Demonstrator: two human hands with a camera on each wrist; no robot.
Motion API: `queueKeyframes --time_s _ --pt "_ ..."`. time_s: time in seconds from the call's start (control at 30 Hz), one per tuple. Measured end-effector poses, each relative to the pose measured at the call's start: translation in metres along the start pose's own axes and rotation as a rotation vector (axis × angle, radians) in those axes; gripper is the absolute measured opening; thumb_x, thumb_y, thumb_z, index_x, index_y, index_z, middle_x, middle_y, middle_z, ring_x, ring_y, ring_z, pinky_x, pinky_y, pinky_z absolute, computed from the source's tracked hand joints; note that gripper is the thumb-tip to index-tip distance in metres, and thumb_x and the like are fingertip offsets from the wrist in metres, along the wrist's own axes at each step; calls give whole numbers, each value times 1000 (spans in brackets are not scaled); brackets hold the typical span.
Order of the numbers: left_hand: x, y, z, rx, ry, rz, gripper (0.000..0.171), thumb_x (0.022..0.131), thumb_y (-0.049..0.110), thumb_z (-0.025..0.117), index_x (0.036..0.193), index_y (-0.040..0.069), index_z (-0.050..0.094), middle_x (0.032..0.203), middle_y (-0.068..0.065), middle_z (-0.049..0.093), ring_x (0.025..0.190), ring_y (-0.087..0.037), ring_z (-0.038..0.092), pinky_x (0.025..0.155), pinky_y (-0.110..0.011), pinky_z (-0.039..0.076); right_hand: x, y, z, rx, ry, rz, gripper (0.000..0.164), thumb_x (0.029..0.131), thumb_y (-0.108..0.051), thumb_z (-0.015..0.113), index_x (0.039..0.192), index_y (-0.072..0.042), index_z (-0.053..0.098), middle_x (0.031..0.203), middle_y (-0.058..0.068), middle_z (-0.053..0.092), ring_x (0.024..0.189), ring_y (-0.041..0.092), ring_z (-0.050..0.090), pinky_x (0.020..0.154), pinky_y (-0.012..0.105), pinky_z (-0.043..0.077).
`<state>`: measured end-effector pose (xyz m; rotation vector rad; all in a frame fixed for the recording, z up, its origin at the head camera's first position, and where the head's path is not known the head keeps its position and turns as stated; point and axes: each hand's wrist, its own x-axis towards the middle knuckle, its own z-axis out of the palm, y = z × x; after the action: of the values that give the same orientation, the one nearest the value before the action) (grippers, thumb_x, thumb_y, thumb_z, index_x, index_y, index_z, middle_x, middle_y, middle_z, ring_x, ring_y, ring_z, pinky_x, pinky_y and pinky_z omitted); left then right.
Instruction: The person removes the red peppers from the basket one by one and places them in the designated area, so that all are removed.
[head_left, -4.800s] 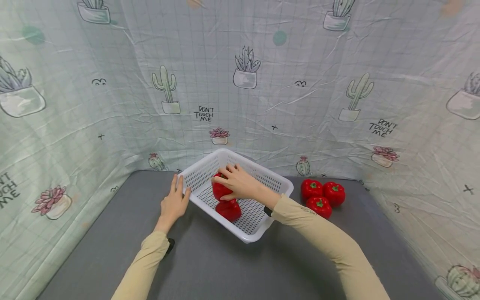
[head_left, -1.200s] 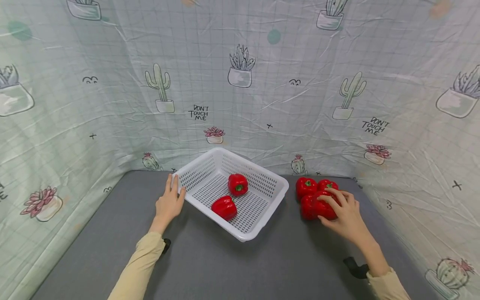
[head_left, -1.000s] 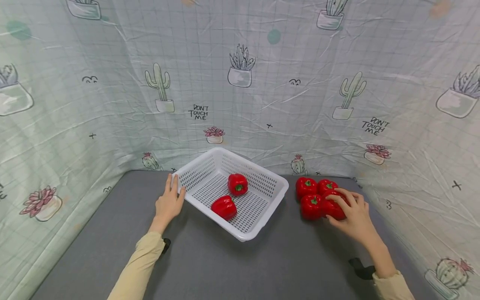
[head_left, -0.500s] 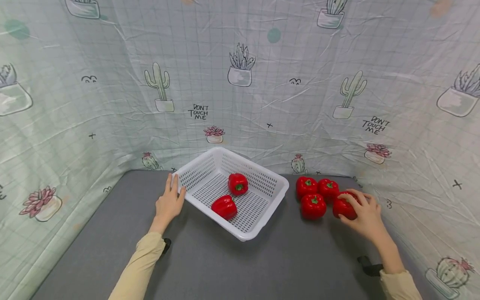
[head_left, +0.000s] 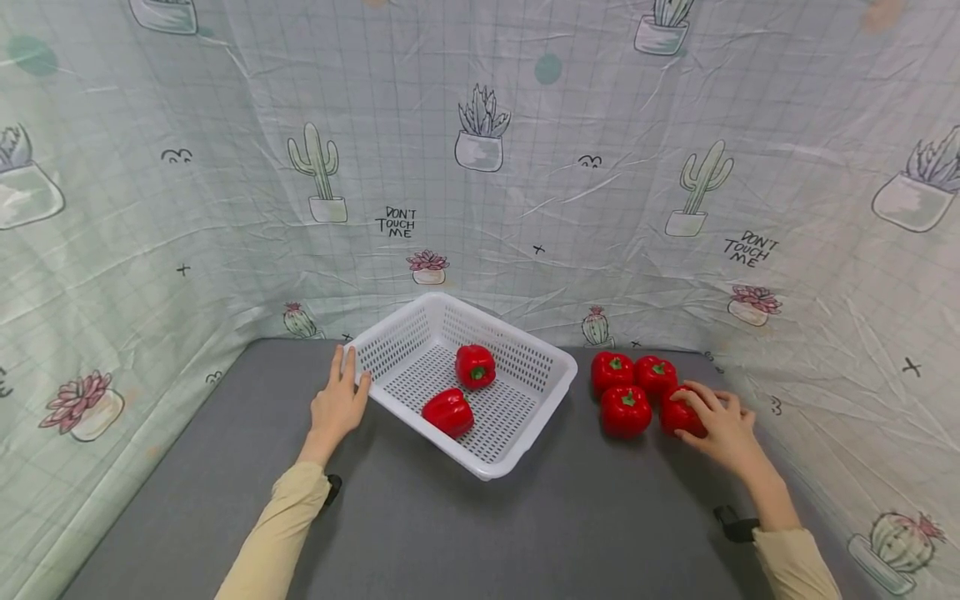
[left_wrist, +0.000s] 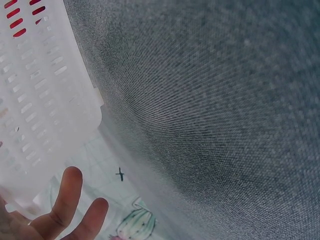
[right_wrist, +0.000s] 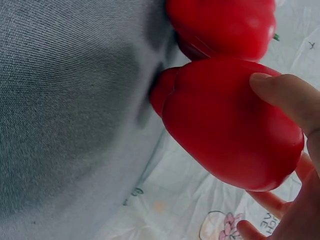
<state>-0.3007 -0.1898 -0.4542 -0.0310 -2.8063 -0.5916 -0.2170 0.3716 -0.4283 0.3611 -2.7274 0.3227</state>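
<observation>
In the head view my right hand [head_left: 723, 429] holds a glossy red bell pepper [head_left: 681, 412] between thumb and fingers, low over the grey table. The right wrist view shows the thumb [right_wrist: 285, 95] pressed on the side of this bell pepper [right_wrist: 225, 125], with another red pepper [right_wrist: 225, 25] beside it. Three more red bell peppers [head_left: 626, 412] stand close by, stems up. My left hand [head_left: 337, 408] has its fingers extended against the left corner of a white perforated basket [head_left: 525, 454]. Inside the basket lie two red bell peppers [head_left: 448, 412] [head_left: 476, 367].
A pale curtain [head_left: 555, 208] printed with potted cacti surrounds the table's back and sides. The grey tabletop [head_left: 480, 542] stretches in front of the basket and between it and the peppers on the right.
The right hand has gone from inside the basket to the right-hand group with a bell pepper. It moved that pepper rightward off the others, then slightly back left. The left hand stays at the basket.
</observation>
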Motion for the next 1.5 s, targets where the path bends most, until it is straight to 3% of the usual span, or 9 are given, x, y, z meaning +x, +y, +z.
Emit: queueKeyframes --time_s 0.33,0.57,0.93,1.23,1.5 --pt "1 -1 1 -1 -11 -3 61 95 42 23 145 10 8 150 -16 4 44 -21 42 41 -32 30 7 5 12 14 -93 33 47 73 -19 70 112 -14 45 130 18 34 106 51 30 72 65 21" --pt "0 -2 3 -6 0 -4 60 96 40 27 145 9 9 150 -16 6 47 -23 44 41 -34 31 12 8 20 11 -151 69 61 72 -18 70 123 -11 38 130 20 33 107 49 29 73 65 20" --pt "-1 -3 4 -13 9 3 61 95 42 25 145 10 8 150 -16 6 45 -23 44 40 -33 30 12 11 28 -23 -156 55 70 72 -21 70 130 -6 34 131 18 33 108 46 30 72 64 22" --pt "0 -1 4 -9 4 -7 61 95 42 25 145 11 7 151 -15 5 44 -21 42 40 -32 29 13 11 30 -31 -148 41 70 72 -21 70 130 -7 35 133 18 31 111 45 30 73 63 23" --pt "0 -1 4 -6 15 -16 61 95 42 25 145 11 9 150 -14 7 46 -22 44 41 -33 31 13 11 32 9 -128 62 79 68 -21 75 133 -13 31 130 26 27 114 48 27 75 62 21"
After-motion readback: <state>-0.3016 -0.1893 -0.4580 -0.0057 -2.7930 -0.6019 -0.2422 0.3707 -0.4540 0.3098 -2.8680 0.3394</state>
